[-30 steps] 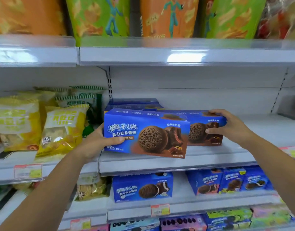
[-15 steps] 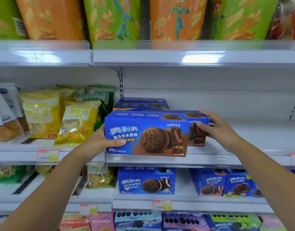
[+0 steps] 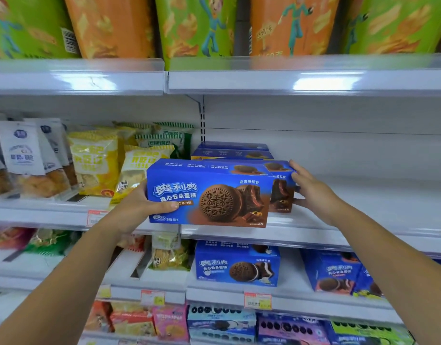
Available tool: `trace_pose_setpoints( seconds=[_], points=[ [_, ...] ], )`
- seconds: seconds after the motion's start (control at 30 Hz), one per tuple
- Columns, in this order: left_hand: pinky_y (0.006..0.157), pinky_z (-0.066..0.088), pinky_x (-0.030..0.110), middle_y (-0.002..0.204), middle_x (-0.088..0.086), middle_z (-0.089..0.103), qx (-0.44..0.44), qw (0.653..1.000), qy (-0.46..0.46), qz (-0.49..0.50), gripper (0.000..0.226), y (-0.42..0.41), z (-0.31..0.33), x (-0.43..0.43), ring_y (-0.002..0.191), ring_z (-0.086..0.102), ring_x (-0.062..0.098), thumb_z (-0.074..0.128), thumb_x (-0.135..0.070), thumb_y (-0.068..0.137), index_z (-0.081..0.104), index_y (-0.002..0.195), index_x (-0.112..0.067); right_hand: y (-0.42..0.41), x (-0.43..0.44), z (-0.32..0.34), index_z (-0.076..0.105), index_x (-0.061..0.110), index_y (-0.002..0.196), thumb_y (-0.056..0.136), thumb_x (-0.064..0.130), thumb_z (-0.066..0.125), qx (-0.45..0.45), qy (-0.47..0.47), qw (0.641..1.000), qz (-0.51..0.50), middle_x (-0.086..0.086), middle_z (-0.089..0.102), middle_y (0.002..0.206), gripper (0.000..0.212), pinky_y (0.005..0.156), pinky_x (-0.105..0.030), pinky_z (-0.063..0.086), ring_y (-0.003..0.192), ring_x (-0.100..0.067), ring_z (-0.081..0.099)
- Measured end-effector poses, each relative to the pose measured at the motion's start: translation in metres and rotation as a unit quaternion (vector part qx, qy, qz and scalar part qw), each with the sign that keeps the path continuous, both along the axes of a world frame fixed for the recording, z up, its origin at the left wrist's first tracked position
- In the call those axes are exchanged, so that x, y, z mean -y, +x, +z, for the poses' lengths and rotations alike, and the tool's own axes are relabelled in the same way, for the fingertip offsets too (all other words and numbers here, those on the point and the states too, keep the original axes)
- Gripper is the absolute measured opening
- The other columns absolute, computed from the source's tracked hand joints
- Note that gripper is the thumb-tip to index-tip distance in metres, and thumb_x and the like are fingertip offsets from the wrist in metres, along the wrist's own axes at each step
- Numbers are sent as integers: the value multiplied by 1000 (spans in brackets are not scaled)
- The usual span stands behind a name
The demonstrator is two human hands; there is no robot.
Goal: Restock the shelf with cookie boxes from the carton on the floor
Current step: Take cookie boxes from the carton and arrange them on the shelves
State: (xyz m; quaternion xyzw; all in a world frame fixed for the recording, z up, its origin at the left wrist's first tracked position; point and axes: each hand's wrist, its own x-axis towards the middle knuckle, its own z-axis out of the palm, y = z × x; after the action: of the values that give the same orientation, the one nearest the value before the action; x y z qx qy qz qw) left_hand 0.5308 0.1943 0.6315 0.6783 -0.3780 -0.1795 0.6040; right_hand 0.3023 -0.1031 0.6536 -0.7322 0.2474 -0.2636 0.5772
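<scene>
My left hand (image 3: pixel 137 207) grips the left end of a blue cookie box (image 3: pixel 210 192) with a brown cookie printed on its front, held at the front edge of the middle shelf (image 3: pixel 364 215). Directly behind it stands a second blue box (image 3: pixel 281 192), mostly hidden. My right hand (image 3: pixel 311 190) holds that box's right end, thumb on the top corner and fingers on the end face. Two more blue boxes (image 3: pixel 233 151) lie further back on the same shelf. The carton is out of view.
Yellow and white snack bags (image 3: pixel 95 160) fill the shelf section to the left. Large orange and green bags (image 3: pixel 197 26) stand on the shelf above. Blue cookie boxes (image 3: pixel 238 265) sit on the shelf below. To the right of my hands the middle shelf is bare.
The rear box has slid left behind the front box, with my right hand following it. My left hand keeps its grip. The camera has turned left.
</scene>
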Motion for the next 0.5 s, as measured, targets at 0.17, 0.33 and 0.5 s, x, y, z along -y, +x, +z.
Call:
trace_pose_setpoints(
  seconds=[0.17, 0.33, 0.5],
  points=[
    [90, 55, 43, 111, 1, 74, 15, 999, -26, -19, 109, -2, 11, 13, 101, 72, 23, 96, -58, 26, 60, 122, -22, -8, -4, -1, 38, 38, 142, 103, 27, 42, 19, -18, 1000, 9, 5, 59, 123, 41, 90, -35, 52, 108, -9, 60],
    [90, 55, 44, 114, 4, 73, 2, 998, -39, -39, 112, -1, 20, 24, 104, 70, 26, 98, -53, 29, 58, 127, -19, -14, -6, -6, 53, 25, 133, 98, 15, 53, 73, -25, 997, -28, -7, 62, 122, 36, 73, -35, 60, 99, -17, 66],
    [86, 58, 44, 112, 2, 74, 11, 999, -36, -33, 112, 2, 21, 26, 101, 72, 23, 96, -56, 29, 57, 127, -20, -9, -6, -6, 53, 18, 133, 98, 13, 52, 120, 1, 992, -43, -9, 65, 115, 36, 77, -45, 59, 99, -24, 66]
  ],
)
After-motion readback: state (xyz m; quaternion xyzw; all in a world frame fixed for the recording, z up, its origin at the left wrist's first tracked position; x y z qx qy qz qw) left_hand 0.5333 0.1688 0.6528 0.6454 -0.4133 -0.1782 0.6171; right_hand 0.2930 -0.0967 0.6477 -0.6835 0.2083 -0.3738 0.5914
